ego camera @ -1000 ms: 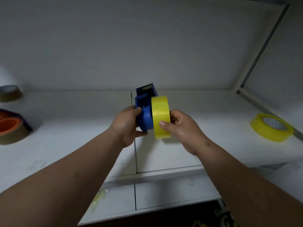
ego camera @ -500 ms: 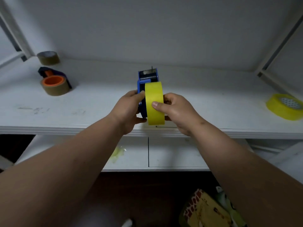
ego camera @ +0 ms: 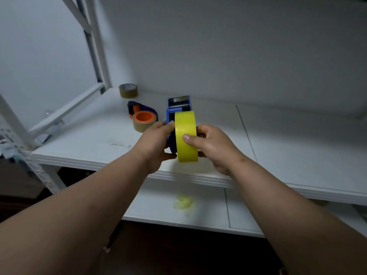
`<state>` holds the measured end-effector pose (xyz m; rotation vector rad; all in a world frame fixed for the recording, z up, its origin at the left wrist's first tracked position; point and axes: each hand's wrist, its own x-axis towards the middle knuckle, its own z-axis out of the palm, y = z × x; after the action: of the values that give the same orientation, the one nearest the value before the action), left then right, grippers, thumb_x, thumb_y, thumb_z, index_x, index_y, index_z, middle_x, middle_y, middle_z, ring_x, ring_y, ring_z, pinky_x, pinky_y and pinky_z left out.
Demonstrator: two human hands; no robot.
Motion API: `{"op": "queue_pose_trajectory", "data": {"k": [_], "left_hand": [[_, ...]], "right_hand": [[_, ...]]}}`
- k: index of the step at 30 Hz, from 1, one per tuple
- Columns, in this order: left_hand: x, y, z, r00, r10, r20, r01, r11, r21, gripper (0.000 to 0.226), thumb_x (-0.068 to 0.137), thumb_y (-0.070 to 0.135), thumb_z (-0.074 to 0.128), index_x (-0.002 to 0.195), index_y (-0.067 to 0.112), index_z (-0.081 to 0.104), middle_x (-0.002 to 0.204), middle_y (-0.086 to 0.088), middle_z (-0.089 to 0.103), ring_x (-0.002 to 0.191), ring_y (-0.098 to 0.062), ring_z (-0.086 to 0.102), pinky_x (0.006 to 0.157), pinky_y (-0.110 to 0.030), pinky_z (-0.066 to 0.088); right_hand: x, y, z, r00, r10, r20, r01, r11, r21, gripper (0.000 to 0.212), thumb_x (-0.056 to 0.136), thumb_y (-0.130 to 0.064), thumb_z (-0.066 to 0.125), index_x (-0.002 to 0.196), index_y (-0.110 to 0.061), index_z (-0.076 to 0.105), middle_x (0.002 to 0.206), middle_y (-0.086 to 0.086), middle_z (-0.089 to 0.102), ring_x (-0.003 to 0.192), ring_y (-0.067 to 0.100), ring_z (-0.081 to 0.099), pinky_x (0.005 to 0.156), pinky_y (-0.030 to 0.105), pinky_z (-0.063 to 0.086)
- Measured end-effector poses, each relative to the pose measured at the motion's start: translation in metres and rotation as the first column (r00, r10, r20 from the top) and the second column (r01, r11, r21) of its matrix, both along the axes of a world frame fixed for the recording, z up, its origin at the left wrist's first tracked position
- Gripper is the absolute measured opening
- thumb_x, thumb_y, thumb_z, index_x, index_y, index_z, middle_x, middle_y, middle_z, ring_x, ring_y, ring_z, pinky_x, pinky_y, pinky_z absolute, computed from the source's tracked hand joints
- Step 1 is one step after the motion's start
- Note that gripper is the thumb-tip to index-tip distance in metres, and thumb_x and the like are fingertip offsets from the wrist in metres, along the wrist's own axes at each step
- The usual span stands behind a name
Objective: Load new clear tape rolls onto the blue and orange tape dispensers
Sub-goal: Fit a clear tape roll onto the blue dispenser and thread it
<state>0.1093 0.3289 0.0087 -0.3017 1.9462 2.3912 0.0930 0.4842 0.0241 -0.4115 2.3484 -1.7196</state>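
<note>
Hands above shelf (ego camera: pixel 95 143) edge: your left hand (ego camera: pixel 154 142) grips blue dispenser (ego camera: pixel 178 108); yellow-tinted tape roll (ego camera: pixel 186 135) at its 3 o'clock, pinched by your right hand (ego camera: pixel 213 145). Orange dispenser (ego camera: pixel 143 118) at 10 o'clock.

Head view; downward, near shelf (ego camera: pixel 99 143)

no readable text, labels, or numbers

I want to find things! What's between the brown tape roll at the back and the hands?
In the head view, the orange dispenser lies between brown tape roll and left hand.
</note>
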Motion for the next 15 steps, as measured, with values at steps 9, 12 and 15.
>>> {"op": "queue_pose_trajectory", "data": {"k": [9, 12, 15], "left_hand": [[-0.008, -0.109, -0.001, 1.0, 0.018, -0.018, -0.018, 1.0, 0.002, 0.023, 0.098, 0.032, 0.052, 0.114, 0.029, 0.067, 0.109, -0.006, 0.074, 0.103, -0.032, 0.069, 0.092, -0.058, 0.053], [-0.02, -0.129, -0.005, 0.999, 0.037, -0.014, -0.037, 0.999, 0.013, 0.024, 0.097, 0.031, 0.052, 0.113, 0.027, 0.068, 0.102, -0.004, 0.077, 0.097, -0.029, 0.072, 0.081, -0.05, 0.059], [-0.037, -0.143, -0.004, 0.999, 0.04, -0.013, -0.04, 0.999, 0.002, 0.026, 0.097, 0.031, 0.051, 0.114, 0.024, 0.069, 0.096, -0.004, 0.076, 0.087, -0.023, 0.073, 0.069, -0.042, 0.06]], "right_hand": [[-0.015, -0.108, -0.002, 0.999, 0.027, 0.03, -0.026, 0.999, -0.018, 0.036, 0.081, -0.03, 0.07, 0.111, -0.013, 0.061, 0.11, 0.007, 0.068, 0.099, 0.025, 0.066, 0.089, 0.05, 0.053], [-0.03, -0.127, -0.004, 0.998, 0.054, 0.033, -0.053, 0.999, -0.002, 0.033, 0.08, -0.031, 0.071, 0.108, -0.016, 0.062, 0.107, 0.005, 0.069, 0.097, 0.023, 0.067, 0.084, 0.043, 0.055], [-0.049, -0.142, -0.004, 0.997, 0.069, 0.027, -0.069, 0.998, 0.007, 0.031, 0.079, -0.031, 0.072, 0.106, -0.017, 0.062, 0.105, 0.004, 0.069, 0.095, 0.021, 0.067, 0.076, 0.035, 0.054]]}}
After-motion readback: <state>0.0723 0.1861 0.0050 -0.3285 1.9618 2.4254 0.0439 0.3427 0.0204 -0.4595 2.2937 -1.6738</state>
